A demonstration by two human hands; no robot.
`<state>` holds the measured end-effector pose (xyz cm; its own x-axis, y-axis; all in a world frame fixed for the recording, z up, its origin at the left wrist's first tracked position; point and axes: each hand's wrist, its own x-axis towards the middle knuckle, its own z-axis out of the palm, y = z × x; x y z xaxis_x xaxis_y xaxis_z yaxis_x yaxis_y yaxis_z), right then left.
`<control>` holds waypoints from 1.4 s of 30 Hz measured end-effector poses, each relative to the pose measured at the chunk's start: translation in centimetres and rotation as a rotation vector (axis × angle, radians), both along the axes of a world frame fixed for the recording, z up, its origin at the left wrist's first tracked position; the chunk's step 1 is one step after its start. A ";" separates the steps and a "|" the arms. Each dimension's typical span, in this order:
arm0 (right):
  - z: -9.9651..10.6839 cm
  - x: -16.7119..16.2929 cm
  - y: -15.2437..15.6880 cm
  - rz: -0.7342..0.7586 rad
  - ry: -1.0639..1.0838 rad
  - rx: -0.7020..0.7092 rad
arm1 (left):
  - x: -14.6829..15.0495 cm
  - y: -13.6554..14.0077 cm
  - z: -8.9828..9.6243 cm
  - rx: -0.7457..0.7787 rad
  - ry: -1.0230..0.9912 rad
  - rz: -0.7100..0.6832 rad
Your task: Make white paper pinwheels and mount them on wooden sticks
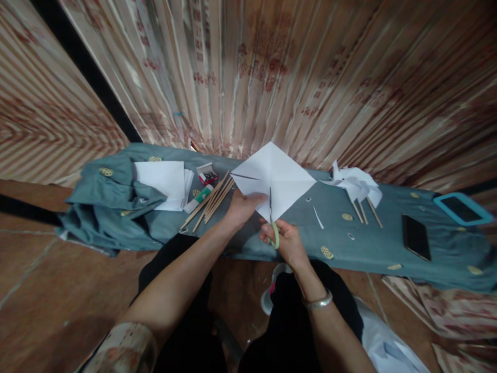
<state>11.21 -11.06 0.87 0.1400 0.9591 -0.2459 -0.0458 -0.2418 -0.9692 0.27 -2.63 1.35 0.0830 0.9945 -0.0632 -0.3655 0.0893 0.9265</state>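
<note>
A square sheet of white paper (289,178), turned like a diamond with fold lines, is held above the cloth. My left hand (245,204) grips its lower left edge, thumb on top and fingers hidden beneath. A slit runs inward from the sheet's left corner. Green-handled scissors (275,235) are in my right hand (285,238), with fingers through the handles. Their blades are at the corner nearest me and point toward the sheet's middle. Left of the sheet lie several thin wooden sticks (213,202).
White paper sheets (161,178), a glue tube (199,199) and a small open box (207,174) lie left. Paper pinwheels (355,181) on sticks, a paper strip (318,217), a black phone (416,237) and a blue-framed tablet (462,208) lie right on the green cloth (330,235). A curtain (256,77) hangs behind.
</note>
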 end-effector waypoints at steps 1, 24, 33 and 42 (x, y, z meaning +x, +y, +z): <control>-0.1 0.1 0.0 0.003 -0.003 0.001 | 0.0 0.0 0.0 -0.003 -0.003 -0.001; -0.9 0.3 0.0 -0.025 -0.036 0.012 | 0.2 0.0 -0.6 0.021 -0.012 -0.047; -0.9 0.3 0.0 -0.024 -0.020 0.008 | 0.2 -0.1 -0.6 0.013 -0.007 -0.086; -1.0 0.2 0.1 -0.036 0.002 0.004 | 0.2 -0.1 -0.5 0.019 -0.001 -0.056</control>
<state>11.38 -10.96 -0.10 0.1736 0.9544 -0.2428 -0.0567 -0.2365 -0.9700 0.45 -2.72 0.88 0.1384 0.9894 -0.0440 -0.3613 0.0918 0.9279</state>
